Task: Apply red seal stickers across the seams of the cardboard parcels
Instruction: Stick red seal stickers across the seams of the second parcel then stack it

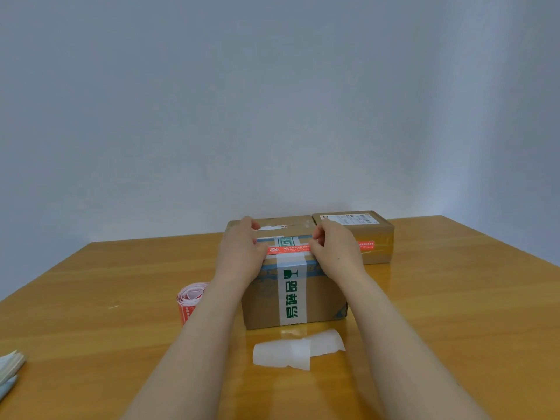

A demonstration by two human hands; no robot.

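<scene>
Backing scraps point(298, 350) lie before the near parcel point(318, 301), where my left hand point(239, 253) and right hand point(336, 247) pinch the ends of 1 red sticker point(288, 249) along its top front edge, not yet pressed flat I judge; the far parcel point(375, 234) behind it already wears 1.

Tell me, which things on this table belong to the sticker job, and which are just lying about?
Part of the job:
red seal sticker, held at its ends by the left hand and right hand
near parcel under it
far parcel, already bearing its own red seal
sticker roll

Lying about:
white backing paper
pale folded things at far left
</scene>
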